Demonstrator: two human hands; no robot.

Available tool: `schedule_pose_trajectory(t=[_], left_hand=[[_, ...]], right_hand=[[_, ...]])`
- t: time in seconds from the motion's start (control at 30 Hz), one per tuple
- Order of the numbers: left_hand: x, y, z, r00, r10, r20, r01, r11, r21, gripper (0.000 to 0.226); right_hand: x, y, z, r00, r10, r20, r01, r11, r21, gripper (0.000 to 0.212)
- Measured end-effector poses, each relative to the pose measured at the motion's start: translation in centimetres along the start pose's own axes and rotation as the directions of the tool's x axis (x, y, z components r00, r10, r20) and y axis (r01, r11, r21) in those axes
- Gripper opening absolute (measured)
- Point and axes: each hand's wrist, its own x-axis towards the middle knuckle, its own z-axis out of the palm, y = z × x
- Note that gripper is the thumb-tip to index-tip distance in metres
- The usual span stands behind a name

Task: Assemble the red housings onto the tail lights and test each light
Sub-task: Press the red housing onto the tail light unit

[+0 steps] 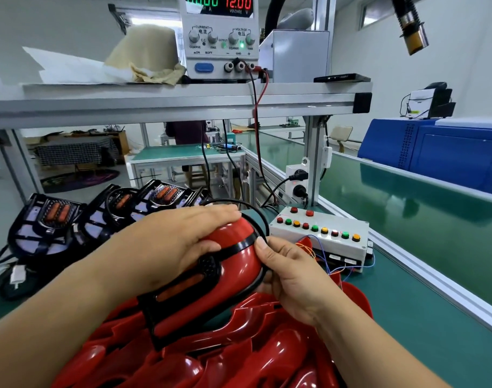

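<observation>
I hold one tail light with a glossy red housing [239, 264] on it, above the bench in the middle of the view. My left hand [180, 242] lies over its top, thumb curled against the red shell. My right hand [292, 273] grips its right edge, thumb on the black rim band. A black cable [253, 208] loops from behind the light. Below it lies a pile of loose red housings [239, 354]. Several bare black tail lights [49, 219] with orange lamps lie at the left.
A white test box [320, 233] with coloured buttons and thin wires sits to the right of my hands. On the shelf above, a power supply [219, 37] reads 12.00 volts. A green conveyor belt [407, 208] runs along the right, with a blue machine [440, 152] beyond it.
</observation>
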Motion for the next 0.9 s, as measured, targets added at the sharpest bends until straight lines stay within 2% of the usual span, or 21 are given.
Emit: schedule_pose_trajectory(t=[0.4, 0.53, 0.67, 0.8, 0.9], left_hand=[[0.2, -0.2, 0.0, 0.999, 0.003, 0.048, -0.004, 1.0, 0.002, 0.052], [0.1, -0.7, -0.1, 0.996, -0.048, 0.073, 0.049, 0.999, -0.015, 0.047], [-0.1, -1.1, -0.1, 0.992, -0.05, 0.118, 0.06, 0.995, -0.083, 0.045], [-0.1, -0.9, 0.6, 0.992, -0.067, 0.108, 0.081, 0.987, -0.14, 0.05], [0.0, -0.4, 1.0, 0.991, -0.063, 0.118, 0.084, 0.98, -0.181, 0.047]], right_hand=[[-0.1, 0.3, 0.1, 0.999, -0.008, 0.033, 0.009, 1.0, -0.012, 0.032], [0.0, 0.0, 0.0, 0.999, -0.006, 0.054, 0.005, 1.0, 0.016, 0.042], [0.0, 0.2, 0.0, 0.998, 0.004, 0.056, -0.006, 1.0, 0.022, 0.051], [-0.1, -0.1, -0.1, 0.997, 0.002, 0.077, -0.006, 0.999, 0.041, 0.042], [-0.2, 0.0, 0.0, 0.998, 0.013, 0.068, -0.015, 0.999, 0.035, 0.053]])
